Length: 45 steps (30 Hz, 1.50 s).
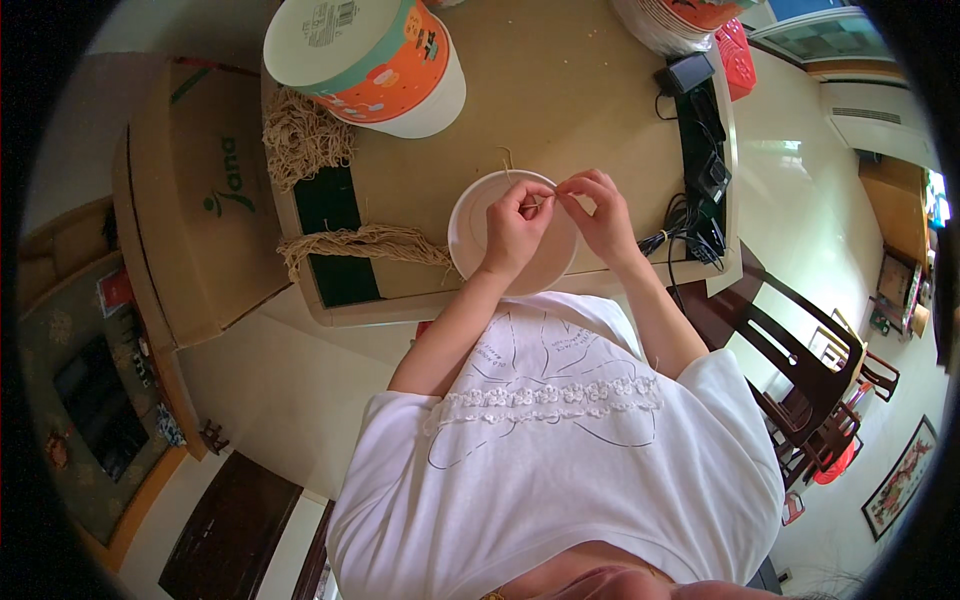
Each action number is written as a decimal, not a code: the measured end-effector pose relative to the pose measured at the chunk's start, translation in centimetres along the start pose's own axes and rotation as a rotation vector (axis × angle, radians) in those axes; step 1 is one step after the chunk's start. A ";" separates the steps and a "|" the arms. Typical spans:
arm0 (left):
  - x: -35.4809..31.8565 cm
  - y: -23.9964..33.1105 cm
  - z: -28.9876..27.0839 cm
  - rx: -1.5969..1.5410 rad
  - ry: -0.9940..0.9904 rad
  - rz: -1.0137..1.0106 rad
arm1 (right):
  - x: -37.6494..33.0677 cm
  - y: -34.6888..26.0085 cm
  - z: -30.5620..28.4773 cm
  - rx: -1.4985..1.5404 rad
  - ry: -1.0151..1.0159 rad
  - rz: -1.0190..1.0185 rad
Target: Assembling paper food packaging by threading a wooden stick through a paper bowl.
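Note:
Both hands meet above the far right part of a white paper bucket (466, 226) at the table's near edge. My left hand (518, 225) is closed in a pinch, with a bit of thin tan string showing at its fingers. My right hand (600, 215) pinches at the same spot, its fingertips against those of the left; most of the string is hidden by the fingers. A loose strand of string (509, 158) lies at the bucket's far rim. Left of the bucket, a long bundle of tan strings (370, 244) stretches to the table's left edge.
A tangled heap of tan string (305, 140) lies beside a large orange, green and white paper bucket (395, 85). Black adapters (690, 73) and cables (680, 225) line the table's right side. Stacked buckets in plastic (680, 22) stand far right; a cardboard box (200, 200) is left.

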<state>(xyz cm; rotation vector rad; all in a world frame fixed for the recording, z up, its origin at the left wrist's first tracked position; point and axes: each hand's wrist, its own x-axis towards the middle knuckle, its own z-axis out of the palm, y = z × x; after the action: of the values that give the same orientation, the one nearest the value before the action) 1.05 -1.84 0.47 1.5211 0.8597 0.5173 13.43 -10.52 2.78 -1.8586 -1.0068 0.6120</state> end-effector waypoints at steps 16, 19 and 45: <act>-0.4 1.0 0.3 0.156 0.085 0.035 | -0.2 -0.2 0.4 -0.164 0.064 -0.113; 0.0 -1.5 0.3 -0.097 0.027 -0.091 | -0.2 -0.4 0.4 -0.152 0.056 -0.108; 0.0 -0.7 -0.4 -0.366 -0.086 -0.348 | -1.0 -0.1 0.0 -0.260 0.085 -0.211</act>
<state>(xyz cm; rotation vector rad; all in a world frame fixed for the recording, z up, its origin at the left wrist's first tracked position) 0.59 -1.55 -0.16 1.0262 0.8852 0.3280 12.82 -11.28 2.88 -1.9494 -1.2531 0.2840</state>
